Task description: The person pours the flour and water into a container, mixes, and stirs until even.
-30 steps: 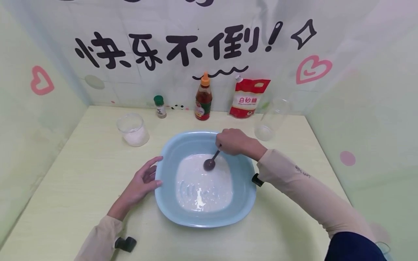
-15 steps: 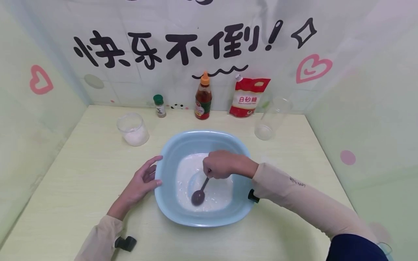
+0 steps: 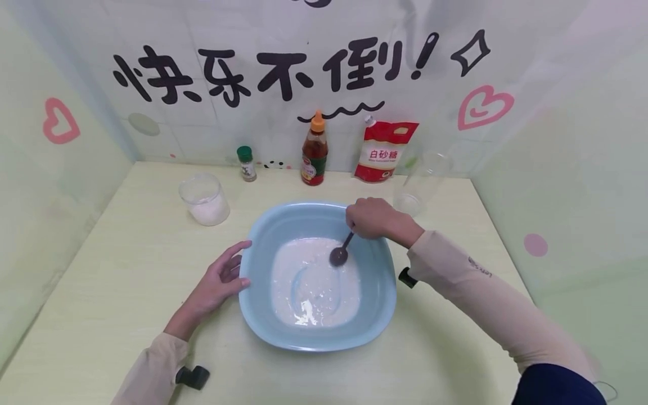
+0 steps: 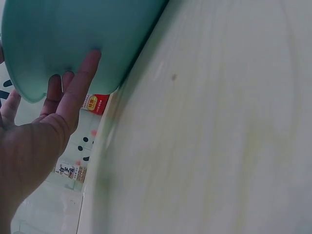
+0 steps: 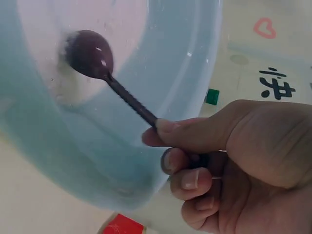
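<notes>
A pale blue basin (image 3: 377, 281) stands on the table, its floor covered by a thin layer of whitish, wet-looking mixture (image 3: 316, 281). My right hand (image 3: 373, 217) pinches the handle of a dark brown spoon (image 5: 90, 53) between thumb and forefinger, the other fingers curled. The spoon's bowl is down at the mixture, toward the basin's back right. On the left, my left hand (image 3: 215, 287) touches the basin's outer side with extended fingers (image 4: 80, 87), the thumb set apart from them at the side.
A glass with white powder (image 3: 208, 208), a green-capped shaker (image 3: 247, 164), an orange-capped sauce bottle (image 3: 314, 154) and a red sugar pouch (image 3: 383, 152) stand behind the basin. A tall clear glass (image 3: 422, 180) is behind my right forearm. Walls close off the back and sides.
My right hand swept the spoon toward the front left, then back to the far right of the basin. Curved tracks now show in the mixture. The left hand stayed put.
</notes>
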Tool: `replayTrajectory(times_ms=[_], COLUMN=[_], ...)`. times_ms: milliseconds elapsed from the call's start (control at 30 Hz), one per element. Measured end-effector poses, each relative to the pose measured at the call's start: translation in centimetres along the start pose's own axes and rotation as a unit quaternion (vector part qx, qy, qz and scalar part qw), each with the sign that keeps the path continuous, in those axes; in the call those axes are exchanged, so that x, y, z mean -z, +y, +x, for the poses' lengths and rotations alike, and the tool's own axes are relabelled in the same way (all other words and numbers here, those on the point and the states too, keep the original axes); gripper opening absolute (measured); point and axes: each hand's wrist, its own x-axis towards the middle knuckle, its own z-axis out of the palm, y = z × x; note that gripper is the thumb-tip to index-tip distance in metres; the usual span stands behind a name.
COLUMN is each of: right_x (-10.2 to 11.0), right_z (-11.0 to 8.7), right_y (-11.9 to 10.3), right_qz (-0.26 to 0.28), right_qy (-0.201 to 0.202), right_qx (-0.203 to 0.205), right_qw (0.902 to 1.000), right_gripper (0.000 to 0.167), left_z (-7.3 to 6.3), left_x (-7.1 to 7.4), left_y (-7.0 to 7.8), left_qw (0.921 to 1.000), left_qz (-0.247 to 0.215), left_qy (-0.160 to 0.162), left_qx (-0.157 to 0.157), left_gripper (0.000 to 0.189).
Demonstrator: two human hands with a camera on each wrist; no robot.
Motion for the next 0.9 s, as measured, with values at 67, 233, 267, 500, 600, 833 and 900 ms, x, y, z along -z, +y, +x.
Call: replayTrajectory(times_ms=[67, 233, 267, 500, 600, 833, 900], right_x=[-0.2, -1.1, -1.4, -3.1, -3.3, -2.7, -2.2], right_z=[0.7, 1.3, 1.1, -0.7, -1.5, -2.3, -2.2], right_y=[-0.3, -2.6, -3.1, -5.7, -5.3, -1.8, -1.0], right_qz=[0.008, 0.022, 0.024, 0.031, 0.032, 0.006, 0.000], right_qy=[0.010, -0.014, -0.024, -0.082, -0.097, -0.092, -0.077], right_qx=[0.013, 0.081, 0.092, 0.131, 0.125, 0.071, 0.054], right_qw=[0.9998, 0.9964, 0.9952, 0.9876, 0.9869, 0.9932, 0.9956], right_gripper=[0.007, 0.010, 0.010, 0.011, 0.011, 0.011, 0.012], left_z=[0.0, -0.1, 0.0, -0.1, -0.1, 0.0, 0.0], left_x=[0.0, -0.1, -0.1, -0.1, 0.0, 0.1, 0.0], left_y=[-0.2, -0.5, -0.5, -0.5, -0.5, -0.4, -0.3], left_qw=[1.0000, 1.0000, 1.0000, 0.9999, 1.0000, 1.0000, 1.0000], left_qz=[-0.001, 0.002, 0.004, 0.001, 0.001, 0.000, -0.005], left_qy=[-0.001, 0.001, 0.002, 0.002, -0.001, -0.003, -0.004], left_qx=[-0.002, 0.002, 0.004, 0.010, 0.009, 0.009, 0.005], left_gripper=[0.070, 0.072, 0.072, 0.073, 0.073, 0.072, 0.071])
